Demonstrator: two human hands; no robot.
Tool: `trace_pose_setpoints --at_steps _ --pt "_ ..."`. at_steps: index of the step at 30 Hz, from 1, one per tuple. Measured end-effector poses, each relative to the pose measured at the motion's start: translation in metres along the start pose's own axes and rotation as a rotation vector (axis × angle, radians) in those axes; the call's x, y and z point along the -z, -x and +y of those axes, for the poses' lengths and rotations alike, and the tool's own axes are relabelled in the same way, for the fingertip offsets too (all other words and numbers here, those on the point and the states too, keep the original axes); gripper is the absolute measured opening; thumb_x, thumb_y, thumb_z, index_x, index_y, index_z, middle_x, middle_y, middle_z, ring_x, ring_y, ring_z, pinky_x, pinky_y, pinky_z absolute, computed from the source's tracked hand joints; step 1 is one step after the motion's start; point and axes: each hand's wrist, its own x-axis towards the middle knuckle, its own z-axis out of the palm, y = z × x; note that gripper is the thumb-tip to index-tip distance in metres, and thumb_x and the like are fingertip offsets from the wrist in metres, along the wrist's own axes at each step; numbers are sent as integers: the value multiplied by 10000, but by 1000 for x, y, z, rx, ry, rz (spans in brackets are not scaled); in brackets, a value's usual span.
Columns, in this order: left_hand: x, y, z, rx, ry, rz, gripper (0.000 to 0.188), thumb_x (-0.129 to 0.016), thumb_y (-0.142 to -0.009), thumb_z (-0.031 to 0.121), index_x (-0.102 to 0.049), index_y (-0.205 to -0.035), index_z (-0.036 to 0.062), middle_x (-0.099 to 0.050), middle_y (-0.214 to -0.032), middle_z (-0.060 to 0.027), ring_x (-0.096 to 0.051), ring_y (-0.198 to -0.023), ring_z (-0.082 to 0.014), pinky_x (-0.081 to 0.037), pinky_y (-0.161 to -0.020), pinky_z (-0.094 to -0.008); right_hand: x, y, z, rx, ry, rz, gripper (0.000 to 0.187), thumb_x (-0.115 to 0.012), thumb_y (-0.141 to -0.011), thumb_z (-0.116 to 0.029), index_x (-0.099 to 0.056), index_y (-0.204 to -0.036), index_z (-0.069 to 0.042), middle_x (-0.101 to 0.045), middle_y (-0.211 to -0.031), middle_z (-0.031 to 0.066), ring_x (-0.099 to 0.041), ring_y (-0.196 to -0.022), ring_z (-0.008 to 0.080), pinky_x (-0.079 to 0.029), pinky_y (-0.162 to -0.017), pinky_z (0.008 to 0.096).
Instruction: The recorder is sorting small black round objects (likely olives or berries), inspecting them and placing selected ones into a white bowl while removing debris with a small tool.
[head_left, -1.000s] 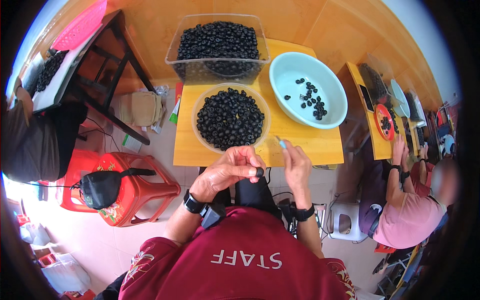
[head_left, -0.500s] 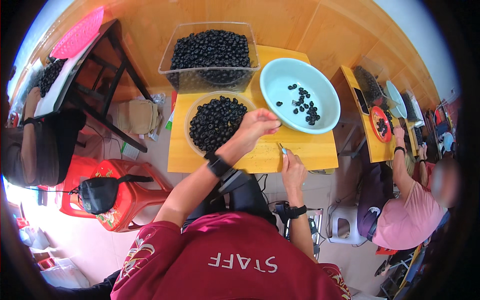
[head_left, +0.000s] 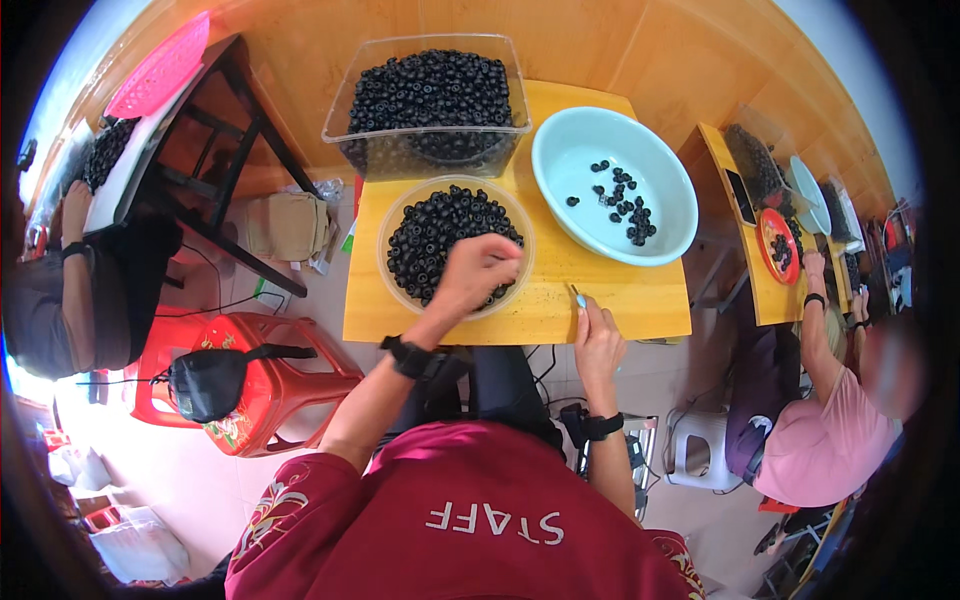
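The left hand (head_left: 478, 268) reaches into the round bowl (head_left: 392, 262) of black fruit (head_left: 435, 235), fingers curled on the pile; whether it grips one I cannot tell. The right hand (head_left: 598, 340) clasps a small tool (head_left: 578, 297) at the yellow surface (head_left: 600, 292), near the pale blue bowl (head_left: 560, 160).

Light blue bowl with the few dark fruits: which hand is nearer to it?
Right. The right hand is at the table's front edge just below the light blue bowl, gripping a small tool. The left hand rests over the clear round bowl, further left.
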Motion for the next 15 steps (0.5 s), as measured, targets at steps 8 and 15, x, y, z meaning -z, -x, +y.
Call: trace_pose_setpoints --at_steps 8,15 --pt "74 29 -16 13 -451 388 115 -622 -781 -29 -651 -890 -3 -657 -797 -42 -618 -672 -96 -490 -632 -225 2 -1 -4 -9 19 3 212 -542 -902 -185 -638 -1061 -83 -617 -814 140 -610 -677 361 -483 -574 438" --pt "67 18 -9 -252 -696 321 211 -621 -705 -73 -666 -894 9 -627 -844 -101 -614 -712 -224 -497 -654 -313 2 1 -5 -5 41 1 211 -545 -901 -196 -638 -1066 -103 -616 -816 135 -610 -682 362 -484 -578 441"
